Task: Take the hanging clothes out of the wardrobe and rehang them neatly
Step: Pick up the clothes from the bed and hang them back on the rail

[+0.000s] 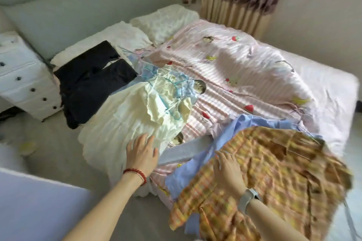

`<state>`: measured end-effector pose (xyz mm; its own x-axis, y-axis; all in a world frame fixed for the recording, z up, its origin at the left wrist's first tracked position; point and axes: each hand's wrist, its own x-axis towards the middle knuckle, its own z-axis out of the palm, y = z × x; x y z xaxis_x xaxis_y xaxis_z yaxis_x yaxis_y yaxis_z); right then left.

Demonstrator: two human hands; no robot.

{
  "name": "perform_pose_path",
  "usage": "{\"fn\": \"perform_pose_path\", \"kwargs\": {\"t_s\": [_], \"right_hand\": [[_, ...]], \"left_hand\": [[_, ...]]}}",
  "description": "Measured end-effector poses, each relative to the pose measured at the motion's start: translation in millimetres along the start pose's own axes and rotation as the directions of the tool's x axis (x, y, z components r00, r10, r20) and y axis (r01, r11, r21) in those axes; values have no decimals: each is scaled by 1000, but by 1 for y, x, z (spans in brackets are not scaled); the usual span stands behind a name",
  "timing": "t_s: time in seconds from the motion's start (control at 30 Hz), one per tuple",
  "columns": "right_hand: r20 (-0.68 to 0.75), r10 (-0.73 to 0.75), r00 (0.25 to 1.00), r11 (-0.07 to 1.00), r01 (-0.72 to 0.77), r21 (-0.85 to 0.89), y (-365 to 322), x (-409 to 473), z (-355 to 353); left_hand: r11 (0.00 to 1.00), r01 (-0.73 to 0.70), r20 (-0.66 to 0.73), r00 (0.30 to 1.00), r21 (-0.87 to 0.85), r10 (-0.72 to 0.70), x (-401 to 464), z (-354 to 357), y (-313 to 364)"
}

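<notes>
Head view: bed (323,88) strewn with clothes.
Dark garment (92,82): laid at the bed's left edge.
Cream dress (125,115): spread beside it.
Left hand (142,154): fingers straight, rested on the dress, nothing gripped.
Right hand (228,168): fingers spread flat on plaid shirt (284,172).
Blue shirt (221,139): partly covered by the plaid.

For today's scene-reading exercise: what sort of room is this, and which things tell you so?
Most likely a bedroom: a bed with a striped cartoon quilt, two white pillows against a padded headboard, and a white chest of drawers beside it.
</notes>
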<state>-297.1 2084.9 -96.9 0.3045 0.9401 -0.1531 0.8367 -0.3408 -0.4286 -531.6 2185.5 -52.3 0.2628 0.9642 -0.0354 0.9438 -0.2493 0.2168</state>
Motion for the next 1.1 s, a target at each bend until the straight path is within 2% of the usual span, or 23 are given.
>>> {"fn": "perform_pose_path", "kwargs": {"t_s": [0.1, 0.23, 0.43, 0.53, 0.63, 0.7, 0.8, 0.87, 1.0, 1.1], "right_hand": [[-28, 219, 975, 975, -218, 35, 86, 5, -22], [-33, 435, 900, 900, -433, 58, 193, 12, -43], [-37, 636, 771, 771, -632, 81, 317, 44, -67], [-107, 660, 744, 751, -656, 74, 365, 66, -74], [-157, 656, 739, 751, -660, 33, 405, 91, -77], [-139, 670, 729, 738, -675, 17, 427, 106, -77], [-65, 697, 714, 713, -700, -31, 447, 115, -75], [-134, 685, 716, 718, -695, -38, 449, 113, -71], [-337, 592, 732, 777, -629, 0, 437, 90, -59], [-365, 558, 745, 815, -574, 74, 431, 73, -55]], "left_hand": [[990, -143, 105, 984, 7, 141, 47, 33, 85], [945, -327, 291, 902, -17, 318, 92, 89, 194], [925, -330, 462, 801, -189, 380, 112, 170, 308], [910, -375, 524, 747, -176, 409, 122, 205, 333], [903, -392, 543, 727, -174, 420, 139, 231, 354], [886, -441, 538, 717, -142, 443, 154, 246, 368], [863, -497, 599, 666, -89, 445, 173, 261, 387], [858, -507, 635, 637, -84, 438, 179, 269, 397], [838, -538, 616, 631, -91, 472, 185, 279, 416], [812, -578, 612, 614, -81, 498, 185, 279, 428]]}}
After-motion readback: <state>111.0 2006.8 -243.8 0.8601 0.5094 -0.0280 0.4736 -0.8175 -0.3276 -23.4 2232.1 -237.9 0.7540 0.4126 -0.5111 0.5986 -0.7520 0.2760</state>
